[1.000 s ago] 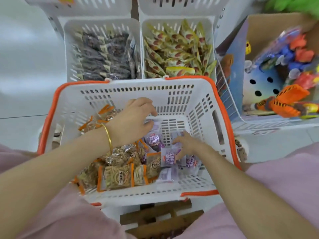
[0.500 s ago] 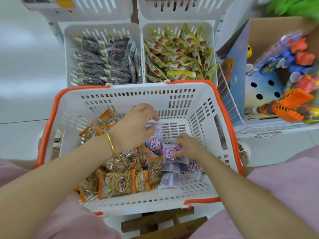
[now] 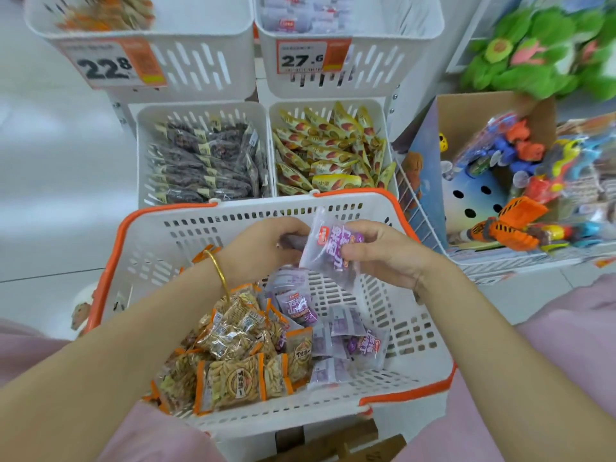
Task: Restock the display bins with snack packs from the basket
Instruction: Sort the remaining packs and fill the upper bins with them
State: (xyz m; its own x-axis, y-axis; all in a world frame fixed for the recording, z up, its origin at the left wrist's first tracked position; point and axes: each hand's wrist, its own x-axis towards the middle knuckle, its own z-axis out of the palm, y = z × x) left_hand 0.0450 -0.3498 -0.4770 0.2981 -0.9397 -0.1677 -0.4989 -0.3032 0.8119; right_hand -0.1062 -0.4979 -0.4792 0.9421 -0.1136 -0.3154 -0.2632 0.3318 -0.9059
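A white basket with an orange rim (image 3: 423, 348) sits in front of me. It holds several orange-edged snack packs (image 3: 233, 378) on the left and several purple packs (image 3: 336, 335) in the middle. My right hand (image 3: 383, 251) pinches a purple snack pack (image 3: 330, 251) above the basket. My left hand (image 3: 263, 248), with a gold bangle on the wrist, grips other purple packs that are mostly hidden under its fingers. Beyond the basket stand white display bins: dark packs (image 3: 206, 161), yellow-green packs (image 3: 333, 151), and above them an orange-pack bin (image 3: 200, 65) and a purple-pack bin (image 3: 376, 61).
Price tags reading 22.8 (image 3: 110, 65) and 27.6 (image 3: 310, 56) hang on the upper bins. A cardboard box of colourful toys (image 3: 520, 171) stands on a wire shelf to the right, with green plush (image 3: 546, 48) above. A wooden stool (image 3: 336, 441) is under the basket.
Both hands have risen from the basket floor, each with purple packs. The view has tilted up, and the upper bins with price tags have come into sight.
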